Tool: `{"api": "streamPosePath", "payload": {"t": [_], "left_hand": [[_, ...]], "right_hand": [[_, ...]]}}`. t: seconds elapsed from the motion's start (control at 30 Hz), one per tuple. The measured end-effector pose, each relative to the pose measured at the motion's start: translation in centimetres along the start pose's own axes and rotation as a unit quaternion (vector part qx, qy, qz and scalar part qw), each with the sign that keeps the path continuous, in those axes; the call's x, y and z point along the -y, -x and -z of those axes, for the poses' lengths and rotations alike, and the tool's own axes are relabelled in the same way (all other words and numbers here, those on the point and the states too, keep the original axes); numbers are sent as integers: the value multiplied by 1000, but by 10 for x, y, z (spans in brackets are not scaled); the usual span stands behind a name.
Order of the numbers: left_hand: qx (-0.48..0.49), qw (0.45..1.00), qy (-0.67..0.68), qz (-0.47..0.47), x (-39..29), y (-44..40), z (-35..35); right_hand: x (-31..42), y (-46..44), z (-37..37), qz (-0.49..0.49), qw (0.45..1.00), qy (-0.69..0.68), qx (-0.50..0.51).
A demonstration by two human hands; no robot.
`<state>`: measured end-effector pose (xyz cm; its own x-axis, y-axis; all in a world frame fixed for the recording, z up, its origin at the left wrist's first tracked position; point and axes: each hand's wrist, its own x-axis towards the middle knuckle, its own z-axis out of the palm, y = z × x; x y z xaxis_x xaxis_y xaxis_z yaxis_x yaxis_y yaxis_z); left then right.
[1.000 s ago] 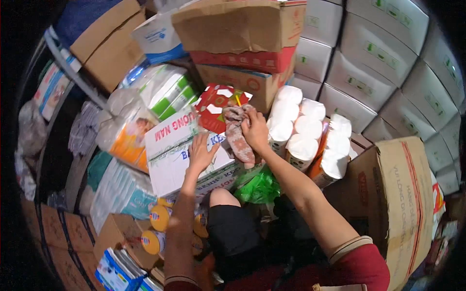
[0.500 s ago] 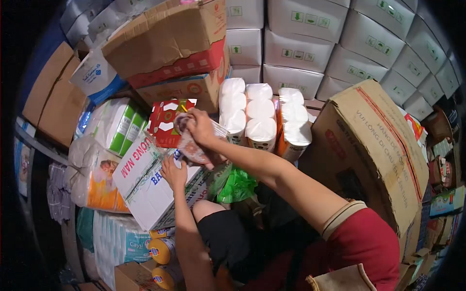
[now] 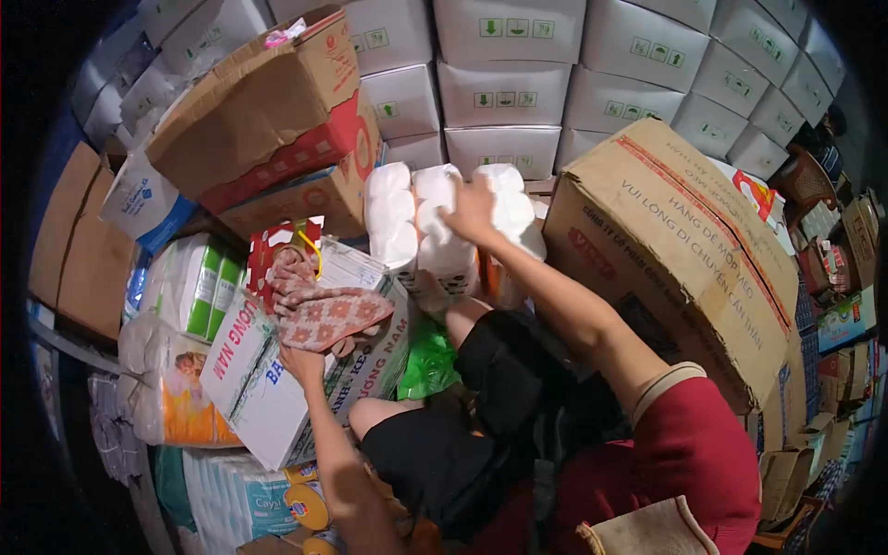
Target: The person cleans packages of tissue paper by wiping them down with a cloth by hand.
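"Carton towards the left, just beside a red patterned box: heavy or light?"

"Hard to judge, with the inside hidden. Stiff-sided, probably; best supported from beneath, at opposite lower edges."

"And the left hand?"

"At the carton's printed top, fingertips lost under the cloth. Grip or mere contact, impossible to tell."

"Cloth in what shape?"

"Bunched at one end, draped loosely over the carton and part of the red patterned box. Soft, light and floppy, by the look of it. No risk of breakage. Pinch by the gathered end, or scoop up whole."

"Further right, past the green bag?"

"Packs of white rolls, three of them, side by side."

"Right hand?"

"Over the middle and right-hand packs, open, fingers apart, empty. Touching or just above, impossible to tell."

"Any trouble in handling?"

"Light for their bulk, most likely; easy to dent, a bit slippery in plastic wrap. Hold low, with broad palms on both sides."

"And the big brown box?"

"Just beside, on the right. Stiff, but with crushable corners."
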<state>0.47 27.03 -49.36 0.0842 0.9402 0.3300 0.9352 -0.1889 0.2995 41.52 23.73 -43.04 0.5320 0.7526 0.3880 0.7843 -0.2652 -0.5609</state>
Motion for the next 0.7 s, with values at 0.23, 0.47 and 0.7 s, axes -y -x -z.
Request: {"api": "streamPosePath", "payload": {"t": [0.23,0.47,0.7], "left_hand": [[-1,1000,4,-18,4,-1,-1],[-35,998,17,-46,6,-2,-2],[-28,999,18,-21,9,-3,-6]], "right_hand": [[-67,-33,22,-248,961,44,117],[-91,-30,-9,-327,914,129,201],[-97,-31,-10,-367,898,128,206]]}}
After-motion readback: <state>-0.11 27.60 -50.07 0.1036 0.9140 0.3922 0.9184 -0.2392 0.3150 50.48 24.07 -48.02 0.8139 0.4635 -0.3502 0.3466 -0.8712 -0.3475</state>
